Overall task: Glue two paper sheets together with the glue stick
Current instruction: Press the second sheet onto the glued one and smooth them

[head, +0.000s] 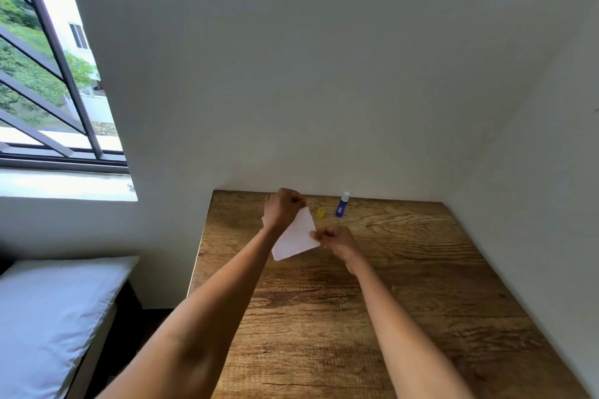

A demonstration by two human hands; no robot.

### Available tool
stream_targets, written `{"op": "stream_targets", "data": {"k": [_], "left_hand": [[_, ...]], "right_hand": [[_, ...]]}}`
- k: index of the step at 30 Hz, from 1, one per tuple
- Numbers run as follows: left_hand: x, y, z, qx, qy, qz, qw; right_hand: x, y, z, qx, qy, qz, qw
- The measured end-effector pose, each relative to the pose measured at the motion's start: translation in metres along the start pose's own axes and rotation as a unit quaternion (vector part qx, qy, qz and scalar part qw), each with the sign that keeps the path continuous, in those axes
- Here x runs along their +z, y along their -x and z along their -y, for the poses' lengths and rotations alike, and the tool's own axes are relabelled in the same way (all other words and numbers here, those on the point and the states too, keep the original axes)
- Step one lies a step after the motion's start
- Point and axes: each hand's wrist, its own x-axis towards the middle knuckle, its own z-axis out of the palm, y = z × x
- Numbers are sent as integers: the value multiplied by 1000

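Note:
A white paper sheet (pixel 296 236) is held tilted just above the wooden table (pixel 405 301), near its far edge. My left hand (pixel 282 207) pinches the paper's far top corner. My right hand (pixel 335 240) pinches its right corner. I cannot tell whether one sheet or two lie together there. A blue glue stick (pixel 342 205) with a white tip stands upright at the far edge, to the right of my hands. Its yellow cap (pixel 320 212) sits on the table between the paper and the stick.
White walls close the table in at the back and on the right. A bed with a white pillow (pixel 48 317) lies low on the left. A barred window (pixel 48 74) is at the upper left.

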Motion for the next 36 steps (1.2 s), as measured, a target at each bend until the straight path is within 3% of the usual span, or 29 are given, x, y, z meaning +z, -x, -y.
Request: {"op": "stream_targets", "data": {"k": [10, 12, 14, 17, 19, 23, 27, 34, 36], "left_hand": [[2, 8, 15, -138, 170, -67, 973], [2, 8, 18, -89, 89, -61, 990], [0, 6, 19, 36, -37, -35, 998], [0, 2, 13, 196, -193, 62, 959], [5, 2, 8, 208, -234, 118, 942], [9, -1, 3, 140, -169, 125, 968], [9, -2, 0, 31, -37, 47, 998], [1, 1, 14, -100, 74, -31, 992], [-2, 2, 18, -151, 115, -54, 980]], "right_hand": [[8, 7, -15, 27, -118, -39, 992], [6, 4, -11, 17, -94, -38, 995], [3, 3, -7, 5, -62, -30, 998], [0, 0, -1, -18, -27, -15, 999], [0, -1, 4, -31, -30, -13, 999], [0, -2, 7, -40, -59, -18, 997], [4, -2, 3, -29, -76, -33, 996], [19, 6, -21, 8, -91, -31, 995], [23, 7, -25, 19, -141, -52, 988]]}}
